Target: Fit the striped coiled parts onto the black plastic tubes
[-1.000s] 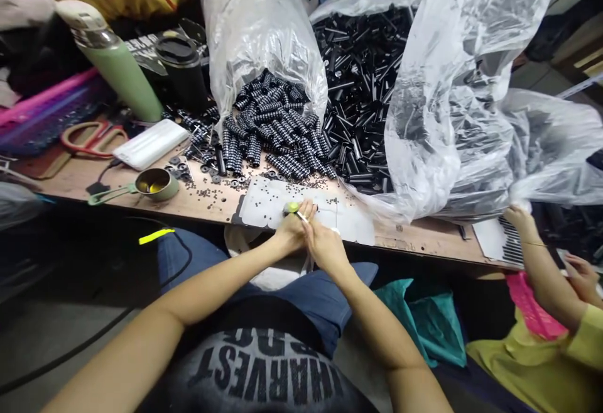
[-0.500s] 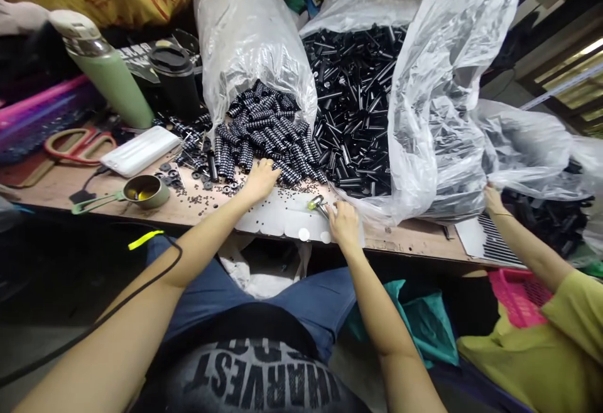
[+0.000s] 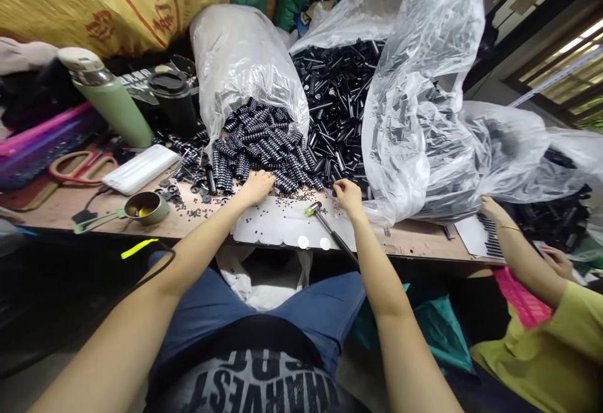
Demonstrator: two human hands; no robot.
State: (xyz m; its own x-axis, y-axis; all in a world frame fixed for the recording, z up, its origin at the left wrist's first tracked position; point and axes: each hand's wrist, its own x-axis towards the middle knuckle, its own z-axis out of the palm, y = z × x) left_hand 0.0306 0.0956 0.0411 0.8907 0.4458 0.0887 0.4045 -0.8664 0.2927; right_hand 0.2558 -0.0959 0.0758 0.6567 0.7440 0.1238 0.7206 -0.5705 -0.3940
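My left hand (image 3: 258, 187) rests at the front edge of the pile of ridged black-and-white pieces (image 3: 261, 139), its fingers curled; what they hold, if anything, is hidden. Beside the smooth black tubes (image 3: 339, 105), my right hand (image 3: 347, 195) has thumb and fingers pinched together, on something too small to make out. A hammer (image 3: 330, 227) with a yellow-green tip lies on the white sheet (image 3: 268, 224), below my right hand and not held. Tiny dark rings (image 3: 296, 198) are scattered between my hands.
On the left are a green bottle (image 3: 113, 102), a black cup (image 3: 173, 102), red scissors (image 3: 82, 168), a white power bank (image 3: 141, 169) and a small metal cup (image 3: 147, 207). Clear plastic bags (image 3: 400, 117) stand behind. At the right, another person's hand (image 3: 492, 209) touches a bag.
My right hand has let go of the hammer, which now lies on the sheet, and has moved up to the tubes. The camera view has shifted slightly.
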